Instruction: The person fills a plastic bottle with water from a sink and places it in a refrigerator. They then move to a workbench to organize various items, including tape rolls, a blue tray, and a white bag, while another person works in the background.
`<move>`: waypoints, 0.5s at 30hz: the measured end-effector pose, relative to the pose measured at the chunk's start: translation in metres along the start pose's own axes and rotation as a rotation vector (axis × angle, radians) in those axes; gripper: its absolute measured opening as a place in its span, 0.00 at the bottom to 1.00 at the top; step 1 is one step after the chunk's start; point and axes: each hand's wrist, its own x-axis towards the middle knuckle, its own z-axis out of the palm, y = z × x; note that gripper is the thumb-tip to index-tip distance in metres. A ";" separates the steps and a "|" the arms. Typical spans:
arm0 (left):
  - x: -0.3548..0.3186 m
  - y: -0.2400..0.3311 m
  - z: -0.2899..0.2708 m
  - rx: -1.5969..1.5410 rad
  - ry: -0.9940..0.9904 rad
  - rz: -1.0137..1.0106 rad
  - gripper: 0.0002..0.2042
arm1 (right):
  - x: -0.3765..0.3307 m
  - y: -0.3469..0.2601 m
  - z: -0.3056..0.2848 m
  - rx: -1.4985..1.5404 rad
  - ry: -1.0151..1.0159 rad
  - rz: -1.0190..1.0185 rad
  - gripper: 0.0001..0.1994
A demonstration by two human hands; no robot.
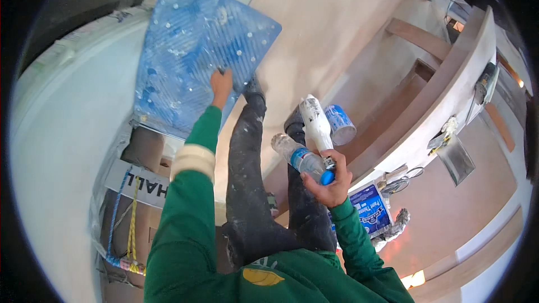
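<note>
Over a blue ribbed panel [196,50] spotted with white, my left hand [221,85] is closed, with a small dark thing showing at its fingertips; what it is I cannot make out. My right hand [332,182] is closed around the necks of two bottles beside my right leg. One is a clear plastic bottle [296,154] with a blue cap and a blue label. The other is a white-smeared bottle [316,123], its neck partly hidden by my fingers. Just beyond it is a blue and white tub [340,124].
A blue rectangular can [369,209] stands right of my right forearm. Flat metal tools [455,159] and a coiled cable [401,180] lie along the curved white ledge [418,134]. At left, blue and yellow ropes [133,219] hang by a lettered white board [135,182].
</note>
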 end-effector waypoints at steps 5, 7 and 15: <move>-0.095 0.079 -0.089 -0.244 -0.327 0.014 0.13 | -0.038 -0.060 -0.056 -0.091 0.043 -0.086 0.28; -0.138 0.108 -0.128 -0.120 -0.349 0.163 0.14 | -0.059 -0.087 -0.097 -0.127 -0.026 -0.099 0.28; -0.241 0.199 -0.201 -0.329 -0.350 0.210 0.08 | -0.106 -0.140 -0.240 -0.168 0.187 -0.307 0.29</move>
